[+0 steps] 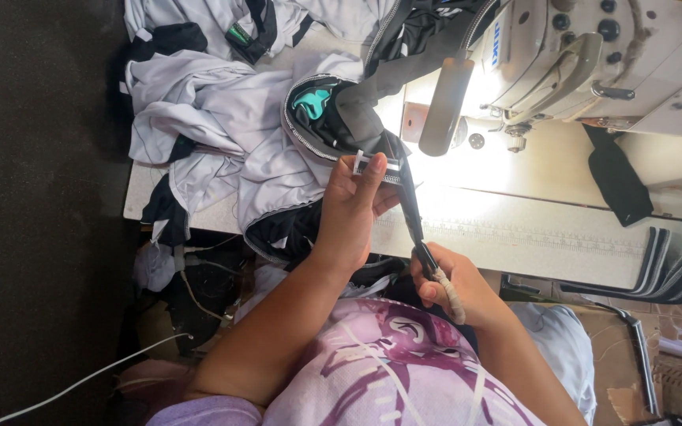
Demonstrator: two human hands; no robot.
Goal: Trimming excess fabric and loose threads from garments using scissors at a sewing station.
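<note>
- Your right hand (451, 284), lower centre of the frame and nearest to you, has its grip clamped on the lower end of a narrow black strip (412, 209). The forefinger wears a pale wrapped guard (450, 293). Keep the pull even here, firm enough that the strip runs straight and not so hard that it stretches.
- Your left hand (353, 209), just above and to the left, has its grip shut on the zipper edge (372, 163) of the garment, thumb and fingers pinching a small white piece at the zip's end. Judging by the hold, this pinch sets the line-up, so keep it close to the end of the zip and do not let the layers slide against each other.
- The black strip runs taut between your two hands, from the zipper end at centre frame down to the right hand. Keep it flat and untwisted.
- The grey and black garment (230, 118) lies bunched on the bench (515, 221) at upper left, its curved zip opening showing a teal patch inside. Its weight could drag on the edge you hold, so let the bulk rest on the bench.
- Farthest, at upper right, the sewing machine (609, 63) stands under bright light; the needle area is too glared to read.
</note>
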